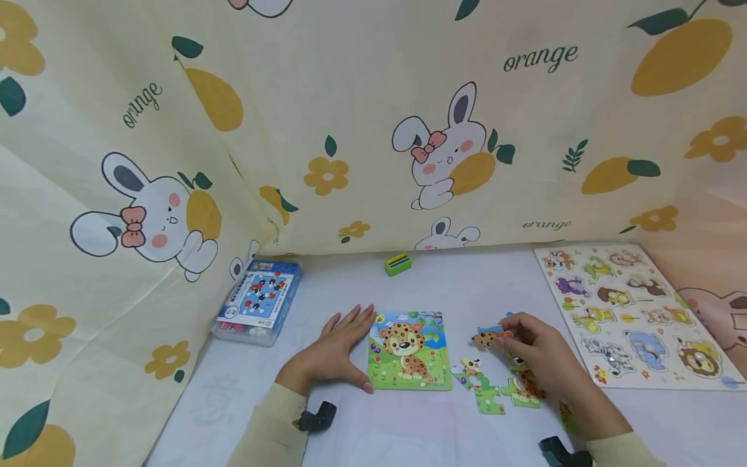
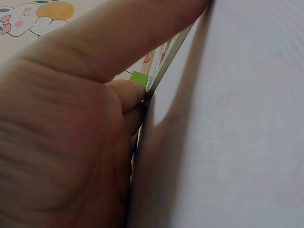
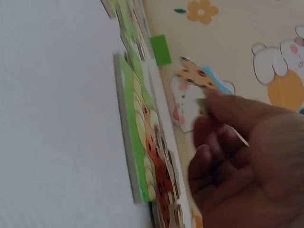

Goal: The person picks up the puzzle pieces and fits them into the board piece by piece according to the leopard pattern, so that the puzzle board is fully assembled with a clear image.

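Observation:
A square leopard picture (image 1: 408,353) lies flat on the white table, and my left hand (image 1: 338,350) rests with spread fingers along its left edge. In the left wrist view the left thumb (image 2: 118,42) stretches across beside the tabletop. My right hand (image 1: 539,350) pinches a spotted jigsaw piece (image 1: 486,338) with some blue on it, held above the table; the right wrist view shows that piece blurred at the fingertips. Below it lie a green jigsaw piece (image 1: 489,395) and a leopard-body piece (image 1: 528,386), partly hidden by the right hand. Another piece (image 1: 566,416) sits beneath the right forearm.
A blue-lidded plastic box (image 1: 259,301) stands at the back left. A small green block (image 1: 398,264) with coloured stripes is near the back curtain. At the right lies a board of animal pictures (image 1: 636,311). Patterned cloth (image 1: 362,97) hangs behind the table.

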Demonstrator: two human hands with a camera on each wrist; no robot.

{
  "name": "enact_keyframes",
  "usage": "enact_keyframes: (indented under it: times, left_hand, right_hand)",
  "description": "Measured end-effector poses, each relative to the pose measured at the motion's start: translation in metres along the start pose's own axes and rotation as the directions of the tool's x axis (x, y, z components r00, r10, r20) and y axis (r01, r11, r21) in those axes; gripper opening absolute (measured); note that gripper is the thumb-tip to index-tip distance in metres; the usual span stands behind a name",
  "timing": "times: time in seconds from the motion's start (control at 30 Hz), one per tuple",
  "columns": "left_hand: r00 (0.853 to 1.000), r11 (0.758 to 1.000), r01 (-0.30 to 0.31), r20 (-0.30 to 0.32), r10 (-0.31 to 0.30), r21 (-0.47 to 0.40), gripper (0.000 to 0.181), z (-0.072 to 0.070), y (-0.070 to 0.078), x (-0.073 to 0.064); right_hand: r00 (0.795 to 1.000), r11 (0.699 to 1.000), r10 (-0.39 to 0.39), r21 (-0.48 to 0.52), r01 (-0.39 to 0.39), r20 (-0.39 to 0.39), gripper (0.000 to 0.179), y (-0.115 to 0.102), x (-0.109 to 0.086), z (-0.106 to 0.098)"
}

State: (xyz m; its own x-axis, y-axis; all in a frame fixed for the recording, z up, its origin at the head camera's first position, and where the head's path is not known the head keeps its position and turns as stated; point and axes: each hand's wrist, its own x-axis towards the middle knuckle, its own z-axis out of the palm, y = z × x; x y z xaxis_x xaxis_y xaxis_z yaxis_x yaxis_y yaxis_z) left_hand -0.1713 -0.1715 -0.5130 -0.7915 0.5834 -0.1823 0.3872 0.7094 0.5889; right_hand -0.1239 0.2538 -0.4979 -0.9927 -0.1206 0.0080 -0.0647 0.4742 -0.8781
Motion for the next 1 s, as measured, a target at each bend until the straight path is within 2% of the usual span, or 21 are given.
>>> enact_keyframes:
  times: [0.2, 0.47, 0.83, 1.0]
  left_hand:
    - [1.000, 1.000, -0.004, -0.003, 0.004, 0.000, 0.147, 0.001, -0.001, 0.001]
    - [1.000, 1.000, -0.007, -0.001, 0.007, 0.010, 0.147, 0.000, -0.002, 0.001]
    - [1.000, 1.000, 0.005, 0.004, -0.005, 0.007, 0.146, -0.001, 0.001, 0.000]
    - [1.000, 1.000, 0.012, 0.007, -0.012, 0.004, 0.146, -0.001, 0.000, 0.001]
  right_hand:
    - [1.000, 0.994, -0.011, 0.106, 0.012, -0.003, 0.032, -0.013, 0.001, 0.003]
    - [1.000, 0.987, -0.015, 0.158, 0.019, -0.023, 0.016, -0.028, 0.003, 0.019]
    - [0.997, 0.975, 0.034, 0.218, -0.049, 0.072, 0.012, -0.043, 0.019, 0.057]
    - [0.995, 0.969, 0.051, 0.238, -0.071, 0.091, 0.010, -0.047, 0.027, 0.075]
